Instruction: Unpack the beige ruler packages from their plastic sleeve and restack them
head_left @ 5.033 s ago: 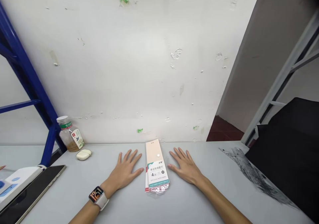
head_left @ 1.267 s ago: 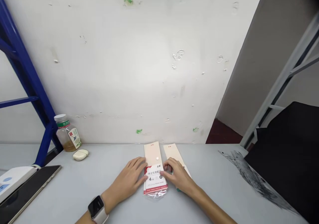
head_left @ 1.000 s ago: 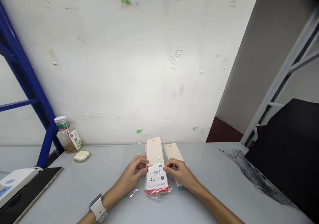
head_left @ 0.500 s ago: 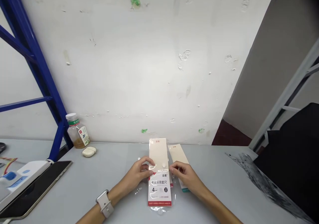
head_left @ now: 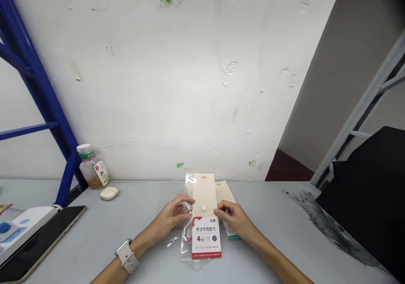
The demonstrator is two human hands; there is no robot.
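A ruler set pack (head_left: 206, 237) lies in front of me, its cream and white card printed with Chinese characters and edged in red at the bottom. A white round button (head_left: 203, 208) sits near the card's middle. Loose clear plastic (head_left: 187, 250) shows past the card's left edge. My left hand (head_left: 173, 214) is closed at that side, index finger and thumb on the plastic. At the right edge my right hand (head_left: 236, 218) pinches the card's side. Behind it, partly covered, lies a second cream card pack (head_left: 225, 188) with a green bottom edge.
On the left of the grey table (head_left: 133, 204) are a phone (head_left: 41, 237), a white power strip (head_left: 27, 223), a jar (head_left: 93, 168) and a small cream case (head_left: 109, 193). A blue metal frame (head_left: 41, 73) rises there. Black material (head_left: 367, 204) stands at the right.
The front card has shifted right relative to the plastic, so more clear plastic shows on its left. Both hands stay at its sides. The view has turned slightly right.
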